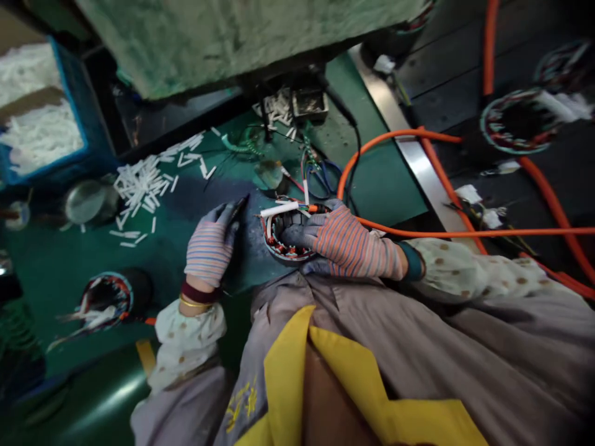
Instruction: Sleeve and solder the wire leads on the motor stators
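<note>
A motor stator (290,253) with red windings around its rim sits near the front edge of the bench. My right hand (346,241), in a striped knit glove, grips its right side, with fingers reaching into the bore. A white sleeve tube (279,209) and several coloured wires lie across the stator's far rim, and an orange cable runs in from the right. To the left of the stator, my left hand (211,244), also gloved, is closed around a slim dark tool (240,203). The tool's kind is unclear, as the fingers hide most of it.
Loose white tubes (144,183) are scattered behind my left hand, beside a blue bin (69,158) full of more. Another stator (106,300) stands at the left. Thick orange cables (441,176) cross the right side, and a greenish box (232,43) overhangs the bench's back.
</note>
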`<action>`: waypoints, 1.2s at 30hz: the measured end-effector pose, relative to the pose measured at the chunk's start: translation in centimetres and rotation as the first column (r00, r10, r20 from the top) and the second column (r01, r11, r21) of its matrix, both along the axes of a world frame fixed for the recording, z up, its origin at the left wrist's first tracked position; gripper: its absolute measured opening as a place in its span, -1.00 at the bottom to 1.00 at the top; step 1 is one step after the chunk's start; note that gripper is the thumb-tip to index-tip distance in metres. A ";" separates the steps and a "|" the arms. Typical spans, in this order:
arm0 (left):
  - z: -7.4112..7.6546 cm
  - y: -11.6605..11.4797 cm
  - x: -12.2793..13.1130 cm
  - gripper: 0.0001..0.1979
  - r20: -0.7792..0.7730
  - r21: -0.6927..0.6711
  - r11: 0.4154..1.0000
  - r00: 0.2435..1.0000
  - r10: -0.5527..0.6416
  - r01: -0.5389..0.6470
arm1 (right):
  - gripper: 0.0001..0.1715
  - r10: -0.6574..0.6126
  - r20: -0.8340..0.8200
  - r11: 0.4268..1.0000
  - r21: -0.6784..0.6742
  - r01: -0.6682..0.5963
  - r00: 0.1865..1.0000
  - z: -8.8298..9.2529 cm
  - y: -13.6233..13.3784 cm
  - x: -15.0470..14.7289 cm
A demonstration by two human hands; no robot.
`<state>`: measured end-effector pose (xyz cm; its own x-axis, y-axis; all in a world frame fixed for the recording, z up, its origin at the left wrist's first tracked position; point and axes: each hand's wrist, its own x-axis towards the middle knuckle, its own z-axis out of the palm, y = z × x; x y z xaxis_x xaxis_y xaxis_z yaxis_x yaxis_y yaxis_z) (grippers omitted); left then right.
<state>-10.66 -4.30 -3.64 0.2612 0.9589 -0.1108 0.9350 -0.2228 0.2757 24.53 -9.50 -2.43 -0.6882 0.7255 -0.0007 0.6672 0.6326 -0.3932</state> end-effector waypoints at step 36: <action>-1.9 11.3 -5.7 -0.78 0.023 0.192 0.837 0.855 0.518 -0.513 | -0.20 -0.963 0.061 0.267 0.038 0.963 0.264 1.8 22.3 21.1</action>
